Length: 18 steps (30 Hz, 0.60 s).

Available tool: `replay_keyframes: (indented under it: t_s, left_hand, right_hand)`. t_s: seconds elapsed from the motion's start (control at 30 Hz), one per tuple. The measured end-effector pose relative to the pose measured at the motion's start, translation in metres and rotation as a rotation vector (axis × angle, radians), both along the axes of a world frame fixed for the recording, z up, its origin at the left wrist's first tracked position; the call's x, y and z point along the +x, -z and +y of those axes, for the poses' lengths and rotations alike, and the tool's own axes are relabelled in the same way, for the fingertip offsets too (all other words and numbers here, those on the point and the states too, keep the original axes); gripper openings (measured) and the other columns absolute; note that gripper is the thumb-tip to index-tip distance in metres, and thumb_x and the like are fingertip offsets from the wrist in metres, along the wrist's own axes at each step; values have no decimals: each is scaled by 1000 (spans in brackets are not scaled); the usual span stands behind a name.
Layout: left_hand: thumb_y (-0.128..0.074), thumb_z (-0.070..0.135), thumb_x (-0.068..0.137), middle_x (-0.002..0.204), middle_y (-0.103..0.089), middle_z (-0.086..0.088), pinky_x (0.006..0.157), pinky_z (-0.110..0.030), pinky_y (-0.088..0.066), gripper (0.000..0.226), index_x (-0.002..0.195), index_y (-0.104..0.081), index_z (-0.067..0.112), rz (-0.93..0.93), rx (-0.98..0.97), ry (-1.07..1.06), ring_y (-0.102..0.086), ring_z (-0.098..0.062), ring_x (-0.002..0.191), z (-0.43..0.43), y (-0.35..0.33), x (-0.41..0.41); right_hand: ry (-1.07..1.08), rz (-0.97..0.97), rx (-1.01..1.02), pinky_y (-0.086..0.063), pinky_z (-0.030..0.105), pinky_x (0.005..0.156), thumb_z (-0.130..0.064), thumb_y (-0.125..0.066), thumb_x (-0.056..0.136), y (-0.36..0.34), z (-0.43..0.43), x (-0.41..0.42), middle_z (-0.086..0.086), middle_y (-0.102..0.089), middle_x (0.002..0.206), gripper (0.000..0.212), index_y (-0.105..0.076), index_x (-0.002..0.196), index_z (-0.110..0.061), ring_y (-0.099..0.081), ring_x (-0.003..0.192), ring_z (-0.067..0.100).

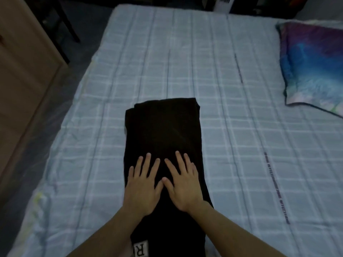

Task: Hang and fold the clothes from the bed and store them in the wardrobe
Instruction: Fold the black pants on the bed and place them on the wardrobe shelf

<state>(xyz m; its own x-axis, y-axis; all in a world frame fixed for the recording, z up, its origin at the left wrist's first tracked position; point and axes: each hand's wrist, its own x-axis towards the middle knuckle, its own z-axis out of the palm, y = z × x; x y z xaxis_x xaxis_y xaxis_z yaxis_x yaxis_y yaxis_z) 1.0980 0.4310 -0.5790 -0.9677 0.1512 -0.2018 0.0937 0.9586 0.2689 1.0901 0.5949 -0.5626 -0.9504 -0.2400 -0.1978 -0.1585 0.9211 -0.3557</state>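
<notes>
Nearest the camera: two bare forearms enter from the lower edge; between them, at the bottom margin, a white patch (141, 249) with a black letter "R" sits on the near end of a black garment (163, 130); the patch is cut off by the frame edge.

Left hand (143, 188): palm down, flat on the garment, fingers spread and extended, gripping nothing; its little finger lies close to the garment's left edge.

Right hand (182, 186): also palm down and flat, fingers splayed, nothing grasped; thumb tips of the two hands touch or very nearly touch at the middle of the cloth; which of the two, not resolvable.

Garment: folded into a long narrow strip running away from the person, lying on the bed (232, 108); far end squared off, with a second layer showing as a slight offset at the far left corner; type of clothing cannot be told.

Bed cover: pale blue with a white check pattern; lightly creased near the left edge.

Further right: a pillow (313, 65) with a blue, purple and teal print, resting on the bed, well apart from the garment.

Far left: a light wooden furniture panel (24, 67) beside the bed; dark chair legs (63, 25) stand behind it on the floor; lighting dim overall.
</notes>
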Motion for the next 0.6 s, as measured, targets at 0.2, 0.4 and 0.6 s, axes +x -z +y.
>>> replay_keyframes:
  t_s: [0.2, 0.4, 0.6]
  left_hand:
    - [-25, 54, 98, 167, -9, -4, 121, -54, -15, 65, 157, -19, 28, 76, 4, -25, -5, -26, 154, 3, 47, -4]
    - [-24, 54, 98, 167, -6, -4, 121, -55, -14, 66, 157, -18, 27, 50, -21, -28, -3, -26, 154, 3, 44, -4]
    - [-18, 57, 96, 167, -4, -4, 122, -54, -11, 67, 158, -12, 30, 57, -50, -21, -2, -26, 153, 2, 41, -3]
  right_hand:
    - [23, 77, 61, 1, 47, 123, -53, -27, 100, 44, -1, -6, 0, 1, 166, 58, -16, 155, -38, 16, 151, 20]
    - [31, 65, 42, -5, 51, 123, -53, -27, 99, 46, -1, -6, 1, -1, 166, 58, -18, 154, -37, 13, 152, 21]
    - [37, 108, 34, -4, 50, 123, -53, -26, 99, 45, 0, -3, 2, -4, 166, 57, -19, 154, -36, 8, 152, 23]
